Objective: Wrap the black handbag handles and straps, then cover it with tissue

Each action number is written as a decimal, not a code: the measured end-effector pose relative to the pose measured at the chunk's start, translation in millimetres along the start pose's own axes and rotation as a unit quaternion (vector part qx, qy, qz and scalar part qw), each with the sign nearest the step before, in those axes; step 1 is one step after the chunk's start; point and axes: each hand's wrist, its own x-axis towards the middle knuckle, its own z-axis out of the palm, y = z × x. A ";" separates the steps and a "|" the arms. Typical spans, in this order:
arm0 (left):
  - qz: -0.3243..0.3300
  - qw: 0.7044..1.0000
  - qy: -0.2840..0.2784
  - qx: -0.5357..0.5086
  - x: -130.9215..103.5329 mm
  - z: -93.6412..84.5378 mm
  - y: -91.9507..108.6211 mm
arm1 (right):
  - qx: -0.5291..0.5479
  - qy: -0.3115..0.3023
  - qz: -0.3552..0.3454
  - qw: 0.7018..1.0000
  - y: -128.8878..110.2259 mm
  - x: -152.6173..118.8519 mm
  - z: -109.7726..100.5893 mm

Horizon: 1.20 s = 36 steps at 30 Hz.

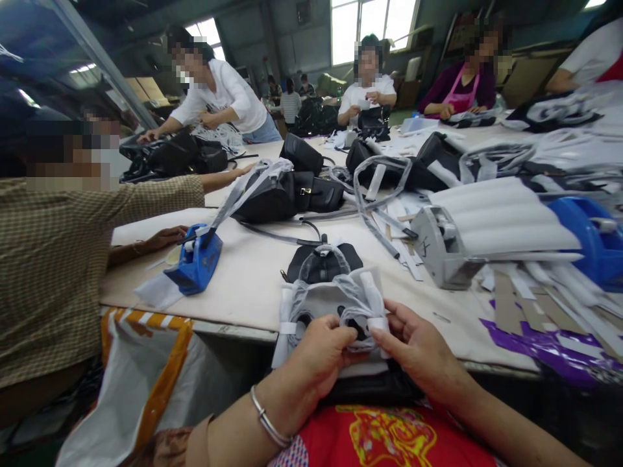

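Observation:
A black bag (pixel 351 258) lies at the table's front edge, right before me, with a white sheet over its near part. Clear-plastic-wrapped straps (pixel 354 297) are coiled on that sheet. My left hand (pixel 321 353) is closed, thumb and fingers pinching the coiled strap near the bag's middle. My right hand (pixel 416 340) grips a white-wrapped roll (pixel 374 299) at the bag's right side, thumb on the white band around it. A similar white-banded roll (pixel 287 314) stands along the left side. Both palms are hidden.
A blue tape dispenser (pixel 198 259) stands at left beside a co-worker's hand (pixel 168 239); a grey tape dispenser (pixel 440 250) and another blue one (pixel 591 240) stand at right. Black bags (pixel 267 198) lie beyond. White foam sheets (pixel 506 220) and strips crowd the right. A white sack (pixel 141 383) hangs below left.

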 end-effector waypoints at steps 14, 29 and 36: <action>0.011 0.998 0.047 0.048 -0.2 2.0 2.2 | -0.114 -0.028 -0.011 0.993 1.8 1.1 -5.4; 0.061 0.996 -0.011 0.059 -14.4 -7.3 12.0 | -0.032 -0.100 0.066 0.992 -2.8 6.4 -10.1; 0.079 0.991 -0.062 0.093 -10.1 -15.5 6.0 | 0.060 -0.095 0.050 0.992 -3.2 2.2 -4.3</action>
